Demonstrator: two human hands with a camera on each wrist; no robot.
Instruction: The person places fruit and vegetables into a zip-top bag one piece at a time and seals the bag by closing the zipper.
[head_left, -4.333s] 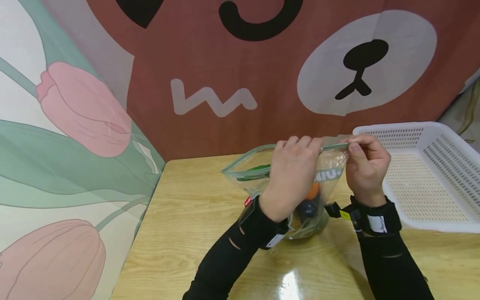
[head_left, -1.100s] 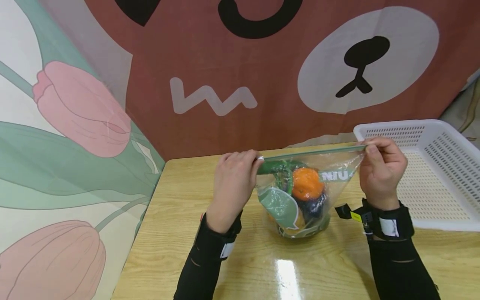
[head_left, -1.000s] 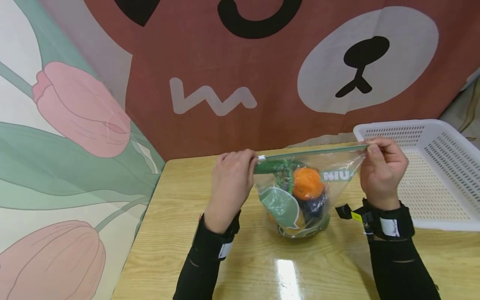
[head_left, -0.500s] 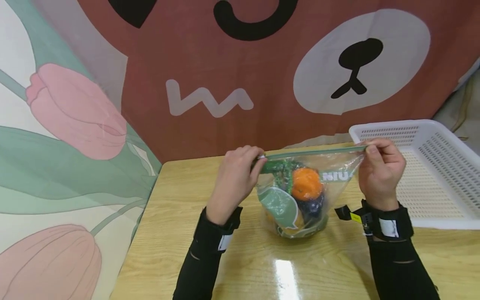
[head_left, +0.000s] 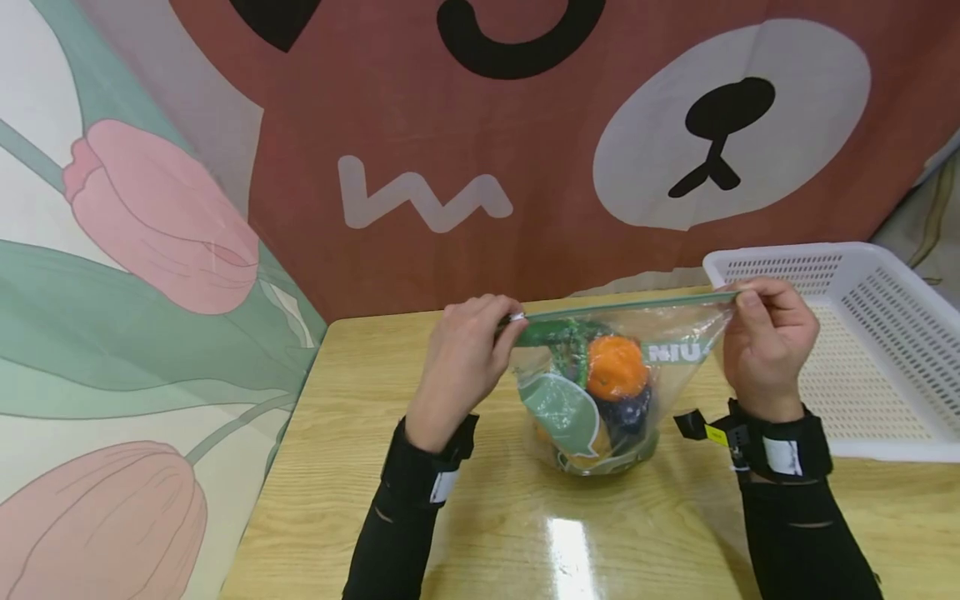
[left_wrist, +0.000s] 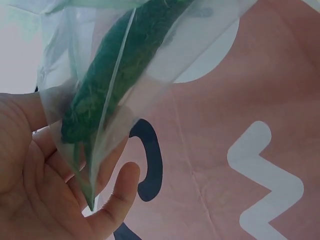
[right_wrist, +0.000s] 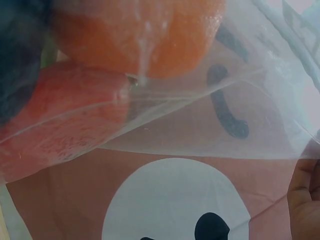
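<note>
A clear zip bag [head_left: 558, 408] stands on the table, its green-edged top stretched straight between both hands. My left hand [head_left: 467, 354] pinches the top's left end, by a small white slider [head_left: 517, 317]. At the opposite corner, my right hand [head_left: 768, 346] pinches the edge between thumb and fingers. Through the plastic show an orange [head_left: 617, 368], a dark blue-purple round thing [head_left: 626, 417] and a long green vegetable [left_wrist: 120, 65], also close up in the left wrist view. A red, smooth thing [right_wrist: 65, 110] lies under the orange in the right wrist view; its kind is unclear.
A white perforated plastic basket [head_left: 862, 367] stands at the right, just beyond my right hand. Behind the wooden table [head_left: 360, 400] hangs a brown cloth [head_left: 420, 275] with a bear print. A tulip-print cloth [head_left: 165, 217] covers the left side.
Over several seconds my left hand has moved left along the bag's top to its end, and the gaping mouth has become a straight line. My right hand has shifted slightly right, still pinching its corner.
</note>
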